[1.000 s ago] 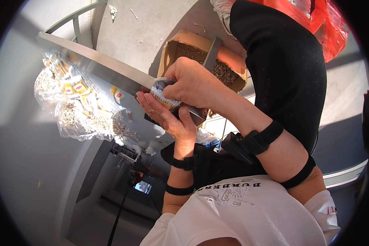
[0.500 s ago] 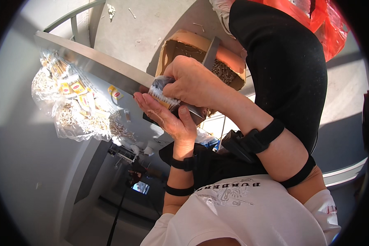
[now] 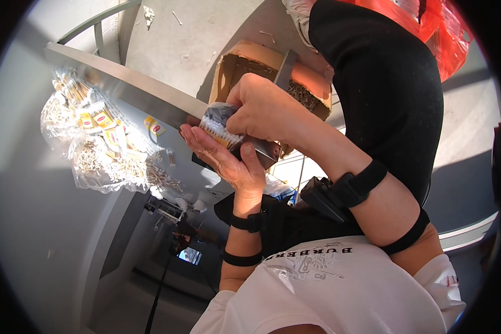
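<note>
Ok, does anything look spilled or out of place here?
Yes, mildly: a thin, swab-like stick and a white clump lie loose on the floor, outside the cardboard box. They look stray, since a pile of sticks is gathered inside it.

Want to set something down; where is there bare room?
Floor between the grey bar and cardboard box is mostly bare, with stray swabs; right of the black trouser leg, below the red bag, looks bare too. Crowded: the pile of swabs and packets at left, and the pack between left hand and right hand.
</note>
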The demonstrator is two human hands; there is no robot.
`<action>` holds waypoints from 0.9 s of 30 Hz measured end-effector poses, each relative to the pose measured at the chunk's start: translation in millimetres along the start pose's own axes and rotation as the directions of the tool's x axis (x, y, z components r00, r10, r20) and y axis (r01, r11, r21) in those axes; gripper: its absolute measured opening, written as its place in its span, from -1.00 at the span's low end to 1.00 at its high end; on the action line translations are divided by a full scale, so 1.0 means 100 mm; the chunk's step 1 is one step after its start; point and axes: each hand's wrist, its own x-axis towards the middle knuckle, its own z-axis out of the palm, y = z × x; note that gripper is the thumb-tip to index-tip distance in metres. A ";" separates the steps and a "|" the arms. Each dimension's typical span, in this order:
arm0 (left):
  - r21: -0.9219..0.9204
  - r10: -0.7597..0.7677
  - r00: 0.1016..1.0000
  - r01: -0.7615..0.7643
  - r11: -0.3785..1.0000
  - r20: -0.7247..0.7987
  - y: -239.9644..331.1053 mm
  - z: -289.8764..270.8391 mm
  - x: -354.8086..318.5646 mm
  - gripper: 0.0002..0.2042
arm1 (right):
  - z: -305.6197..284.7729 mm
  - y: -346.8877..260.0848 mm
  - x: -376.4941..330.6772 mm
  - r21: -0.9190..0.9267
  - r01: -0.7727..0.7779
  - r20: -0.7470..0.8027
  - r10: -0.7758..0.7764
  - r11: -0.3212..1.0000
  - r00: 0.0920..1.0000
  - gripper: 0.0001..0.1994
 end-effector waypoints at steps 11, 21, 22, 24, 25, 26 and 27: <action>0.008 -0.016 1.000 0.016 1.000 0.020 0.00 -0.01 0.00 -0.18 | 0.02 -0.05 -0.02 -0.005 0.003 0.001 -0.003 1.000 1.000 -0.78; -0.012 -0.035 0.999 0.035 0.999 0.024 0.01 -0.03 0.00 -0.17 | 0.01 -0.03 0.00 0.013 -0.006 0.028 0.006 1.000 1.000 -0.80; 0.005 -0.025 0.999 0.025 1.000 0.033 0.01 -0.03 0.01 -0.17 | 0.00 -0.04 -0.01 -0.004 -0.002 0.023 0.002 1.000 1.000 -0.80; 0.021 -0.015 0.999 0.015 1.000 0.044 0.02 -0.03 0.01 -0.17 | 0.00 -0.04 -0.01 -0.021 0.000 0.017 0.000 1.000 1.000 -0.80; 0.039 -0.019 0.997 0.016 0.999 0.068 0.03 -0.06 0.02 -0.16 | 0.00 -0.06 -0.02 -0.051 0.001 0.009 0.000 0.999 1.000 -0.81; 0.057 -0.023 0.995 0.017 0.998 0.093 0.04 -0.10 0.04 -0.16 | 0.00 -0.08 -0.02 -0.081 0.001 0.002 -0.001 0.997 1.000 -0.81; 0.059 -0.021 0.996 0.016 0.998 0.092 0.08 -0.15 0.05 -0.16 | 0.00 -0.08 -0.02 -0.080 0.003 0.003 -0.003 0.997 1.000 -0.81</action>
